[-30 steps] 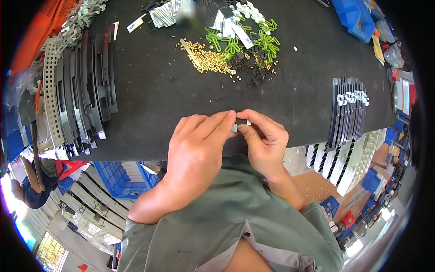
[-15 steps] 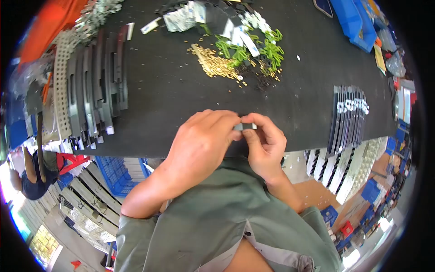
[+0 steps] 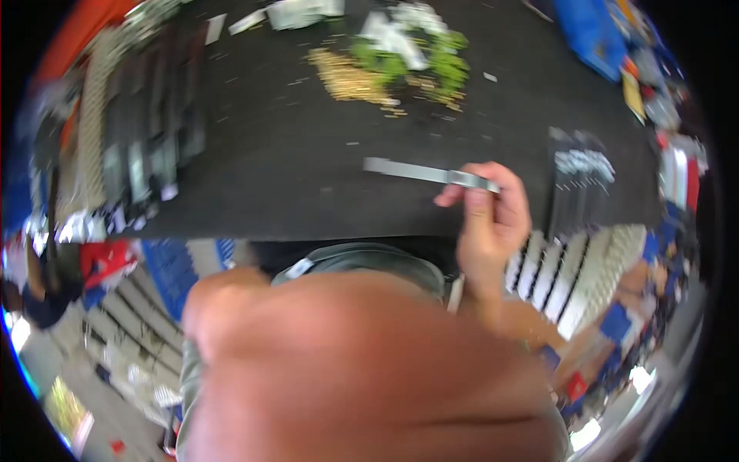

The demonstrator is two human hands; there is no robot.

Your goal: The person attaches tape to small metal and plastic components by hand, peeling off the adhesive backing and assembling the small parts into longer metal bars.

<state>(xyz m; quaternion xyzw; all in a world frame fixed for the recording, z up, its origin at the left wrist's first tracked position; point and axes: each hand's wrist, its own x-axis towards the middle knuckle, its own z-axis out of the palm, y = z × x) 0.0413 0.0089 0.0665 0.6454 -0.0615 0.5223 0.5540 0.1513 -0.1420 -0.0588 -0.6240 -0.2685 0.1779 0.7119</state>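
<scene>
Over the dark bench [image 3: 285, 181], the right hand [image 3: 496, 219] pinches a grey strip [image 3: 412, 170] by one end, seemingly mid-handling and calling next for a steady grip, while the left hand [image 3: 369, 354] is too blurred to read.

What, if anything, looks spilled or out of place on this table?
Small gold pieces and green pieces lie loose in heaps on the dark tabletop, the gold scattering at its edges. They look spilled, though perhaps tipped out on purpose. The grey strip in the right hand shows no plain damage, but blur hides detail.
</scene>
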